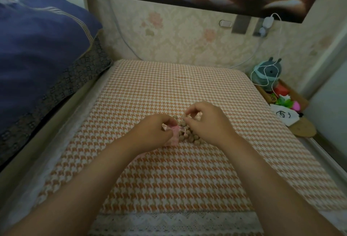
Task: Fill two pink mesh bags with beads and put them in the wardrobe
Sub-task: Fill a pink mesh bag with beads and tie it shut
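Left hand [155, 130] pinches the pink mesh bag [174, 138] at its mouth, mid-cloth on the houndstooth tablecloth [169, 179]. Beads [189, 136] are piled just right of the bag, touching it. Right hand [208, 123] has its fingers curled at the pile's far edge; cannot tell whether they hold a bead.

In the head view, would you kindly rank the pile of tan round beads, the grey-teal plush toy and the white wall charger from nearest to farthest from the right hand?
1. The pile of tan round beads, right beside the right hand.
2. The grey-teal plush toy, far right, by the wall.
3. The white wall charger, higher on the wall.
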